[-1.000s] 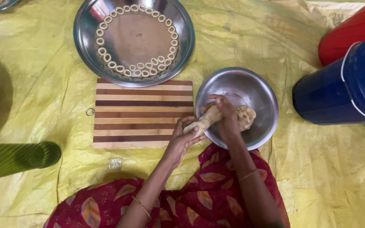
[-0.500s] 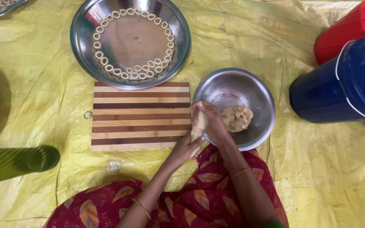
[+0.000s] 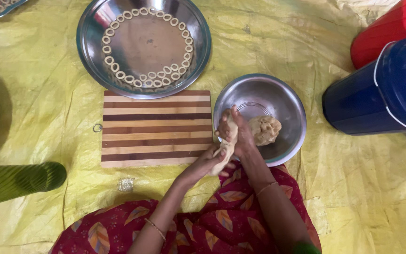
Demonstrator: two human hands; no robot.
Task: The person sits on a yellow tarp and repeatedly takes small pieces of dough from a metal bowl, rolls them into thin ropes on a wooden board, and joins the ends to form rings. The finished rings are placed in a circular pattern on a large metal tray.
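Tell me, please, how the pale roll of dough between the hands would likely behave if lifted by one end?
The pale roll of dough would probably sag, since it bends between the left hand and right hand. It looks soft and may stretch or tear.

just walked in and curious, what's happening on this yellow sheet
A person seated on the floor is rolling a strip of dough between both hands, the left hand at its lower end and the right hand over its upper part, above the edge of a small steel bowl. A lump of dough sits in that bowl. A striped wooden board lies beside it, and a large steel plate beyond holds small dough rings arranged around its edge.
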